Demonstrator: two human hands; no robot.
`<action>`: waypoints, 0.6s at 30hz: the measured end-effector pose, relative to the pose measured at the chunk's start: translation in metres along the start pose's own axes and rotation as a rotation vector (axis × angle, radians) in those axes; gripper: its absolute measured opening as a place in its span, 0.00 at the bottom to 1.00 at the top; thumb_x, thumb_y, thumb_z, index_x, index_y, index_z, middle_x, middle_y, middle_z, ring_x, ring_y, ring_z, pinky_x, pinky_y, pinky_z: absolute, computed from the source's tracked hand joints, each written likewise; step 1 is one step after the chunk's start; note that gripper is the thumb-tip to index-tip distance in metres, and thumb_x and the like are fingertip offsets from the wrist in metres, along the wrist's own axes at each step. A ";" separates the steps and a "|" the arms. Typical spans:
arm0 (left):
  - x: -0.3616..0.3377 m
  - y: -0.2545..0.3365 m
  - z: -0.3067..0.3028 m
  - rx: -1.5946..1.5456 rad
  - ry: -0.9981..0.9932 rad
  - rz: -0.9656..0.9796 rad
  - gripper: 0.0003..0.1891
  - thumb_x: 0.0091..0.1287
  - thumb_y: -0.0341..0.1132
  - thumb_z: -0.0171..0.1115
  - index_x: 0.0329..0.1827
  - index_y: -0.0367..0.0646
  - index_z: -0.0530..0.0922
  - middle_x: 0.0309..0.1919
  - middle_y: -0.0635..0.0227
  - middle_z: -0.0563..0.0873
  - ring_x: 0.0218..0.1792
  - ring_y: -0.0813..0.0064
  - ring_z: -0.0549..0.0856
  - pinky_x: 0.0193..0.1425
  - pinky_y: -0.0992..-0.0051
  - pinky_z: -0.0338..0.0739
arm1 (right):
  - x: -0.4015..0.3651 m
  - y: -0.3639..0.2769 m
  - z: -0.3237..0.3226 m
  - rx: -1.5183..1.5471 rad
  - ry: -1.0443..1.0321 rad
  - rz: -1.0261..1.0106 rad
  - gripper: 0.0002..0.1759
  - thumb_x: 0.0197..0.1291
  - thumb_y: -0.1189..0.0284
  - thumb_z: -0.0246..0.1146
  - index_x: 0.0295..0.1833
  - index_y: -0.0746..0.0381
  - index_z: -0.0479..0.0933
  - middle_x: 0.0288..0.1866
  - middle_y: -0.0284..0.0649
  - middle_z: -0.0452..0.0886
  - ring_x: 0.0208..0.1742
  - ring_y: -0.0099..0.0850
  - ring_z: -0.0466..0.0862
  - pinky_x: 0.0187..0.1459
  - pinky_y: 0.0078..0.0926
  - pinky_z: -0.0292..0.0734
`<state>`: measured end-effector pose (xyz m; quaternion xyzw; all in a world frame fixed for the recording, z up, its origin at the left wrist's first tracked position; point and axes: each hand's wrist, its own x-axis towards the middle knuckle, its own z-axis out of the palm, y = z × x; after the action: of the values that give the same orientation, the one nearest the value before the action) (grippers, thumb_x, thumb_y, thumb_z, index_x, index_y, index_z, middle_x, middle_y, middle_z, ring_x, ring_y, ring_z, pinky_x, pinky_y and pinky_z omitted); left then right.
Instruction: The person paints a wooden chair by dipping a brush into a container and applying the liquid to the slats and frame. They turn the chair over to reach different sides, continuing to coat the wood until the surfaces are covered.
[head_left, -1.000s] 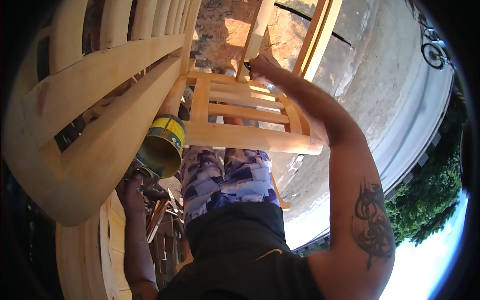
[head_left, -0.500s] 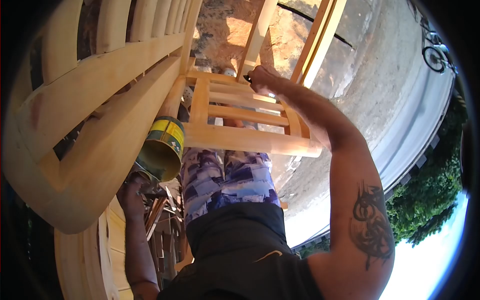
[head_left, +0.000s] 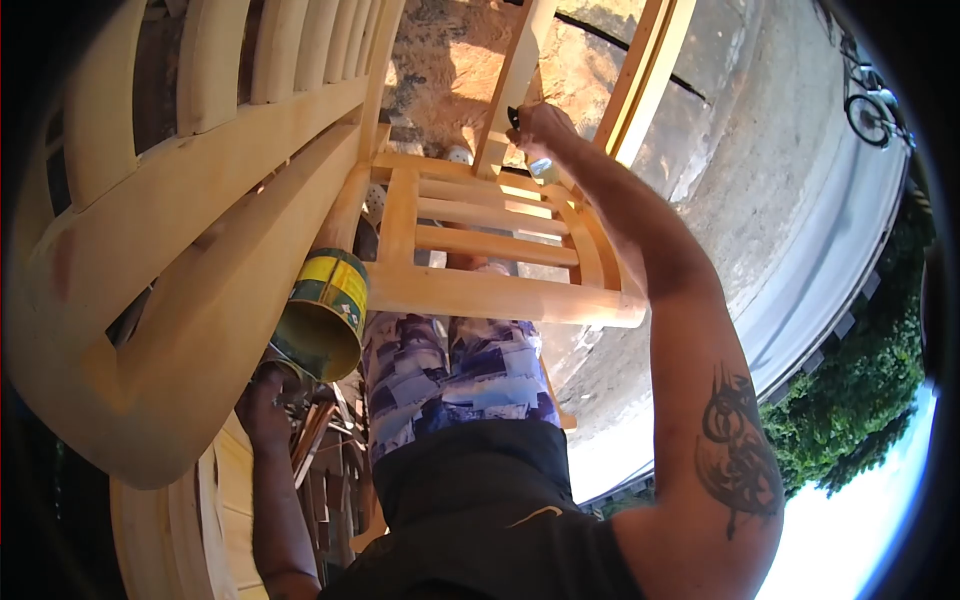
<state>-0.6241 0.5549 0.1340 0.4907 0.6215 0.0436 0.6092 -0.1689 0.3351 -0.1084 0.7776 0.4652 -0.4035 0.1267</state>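
Right hand (head_left: 547, 132): closed around a small dark-ended tool (head_left: 514, 117); type unclear, mostly covered by the fingers. It is at a wooden upright (head_left: 517, 75), beyond the slatted wooden panel (head_left: 500, 293). Left hand (head_left: 264, 402): in shadow, fingers curled at a round rim (head_left: 284, 374) just beside 1 can (head_left: 334, 283); cannot tell how firm the grasp is or whether it bears the can. Can: yellow and green, tilted, its mouth toward the wearer, between the panel and a larger slatted frame (head_left: 225, 270). Patterned shorts (head_left: 460, 380) below the panel. Outward, right: pavement (head_left: 745, 190), foliage (head_left: 850, 420), 1 bicycle (head_left: 868, 118).
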 end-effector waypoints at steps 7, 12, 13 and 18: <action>0.000 0.006 -0.004 0.107 -0.052 0.009 0.22 0.62 0.31 0.60 0.60 0.36 0.76 0.52 0.65 0.82 0.53 0.74 0.81 0.60 0.72 0.75 | 0.012 -0.010 0.096 0.226 -0.178 0.149 0.19 0.56 0.59 0.64 0.42 0.64 0.85 0.36 0.55 0.86 0.41 0.52 0.87 0.43 0.46 0.83; 0.000 0.011 -0.001 0.108 -0.057 0.009 0.22 0.61 0.30 0.60 0.60 0.35 0.76 0.51 0.65 0.82 0.52 0.74 0.81 0.60 0.72 0.75 | 0.021 -0.035 0.071 0.131 -0.172 0.062 0.12 0.48 0.73 0.64 0.40 0.60 0.87 0.37 0.52 0.87 0.43 0.45 0.89 0.42 0.37 0.85; 0.000 0.011 0.000 0.102 -0.055 0.012 0.22 0.61 0.30 0.60 0.60 0.35 0.76 0.51 0.65 0.82 0.52 0.74 0.81 0.60 0.72 0.75 | 0.018 -0.030 0.075 0.139 -0.136 0.055 0.11 0.48 0.73 0.64 0.39 0.60 0.87 0.35 0.51 0.87 0.41 0.46 0.89 0.40 0.38 0.85; 0.003 0.005 -0.005 0.160 -0.053 0.053 0.23 0.59 0.28 0.59 0.60 0.35 0.75 0.50 0.66 0.82 0.52 0.74 0.81 0.60 0.72 0.75 | 0.036 -0.002 0.086 0.091 -0.138 -0.049 0.11 0.54 0.71 0.62 0.41 0.60 0.86 0.38 0.52 0.87 0.43 0.48 0.88 0.42 0.41 0.85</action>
<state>-0.6245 0.5617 0.1363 0.5548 0.5937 -0.0030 0.5829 -0.2057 0.3090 -0.1901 0.7415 0.4553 -0.4798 0.1130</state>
